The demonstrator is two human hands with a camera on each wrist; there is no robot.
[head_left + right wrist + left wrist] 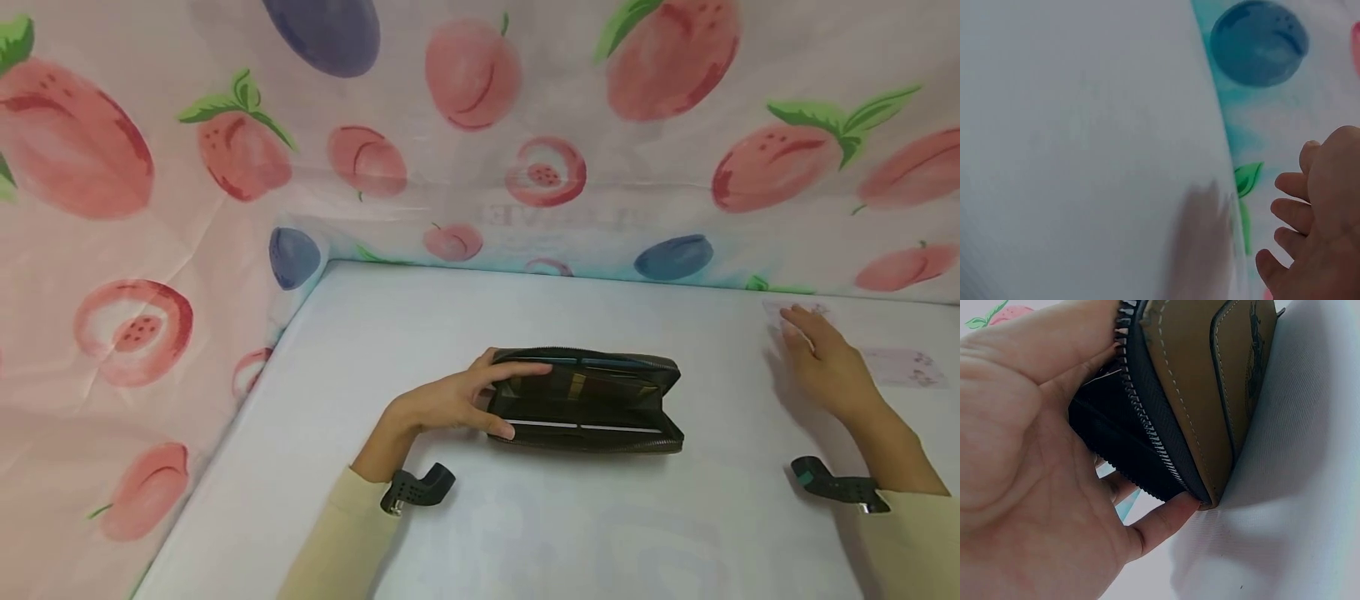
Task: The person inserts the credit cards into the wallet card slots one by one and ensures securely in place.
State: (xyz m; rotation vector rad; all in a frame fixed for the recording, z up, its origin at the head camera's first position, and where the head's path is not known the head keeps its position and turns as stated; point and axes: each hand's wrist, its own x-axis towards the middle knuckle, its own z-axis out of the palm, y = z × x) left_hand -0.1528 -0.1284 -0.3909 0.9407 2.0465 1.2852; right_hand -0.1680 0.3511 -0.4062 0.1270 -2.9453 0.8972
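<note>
A long dark zip wallet (588,407) stands unzipped on the white table, its mouth gaping upward. Inside show pocket dividers, a yellowish strip and white edges. My left hand (459,402) grips its left end, the thumb on the near side and a finger stretched along the far side. The left wrist view shows the wallet's brown stitched outer face (1191,381) beside the palm. Off to the right, my right hand (831,367) hovers with relaxed fingers and holds nothing. A pale pink printed slip (822,309) is partly hidden behind its fingertips.
Another pale pink slip (906,367) with small flower prints lies on the white table (600,517), right of the right hand. Fruit-patterned cloth (465,208) rises along the back and left edges. A black camera mount sits on each wrist.
</note>
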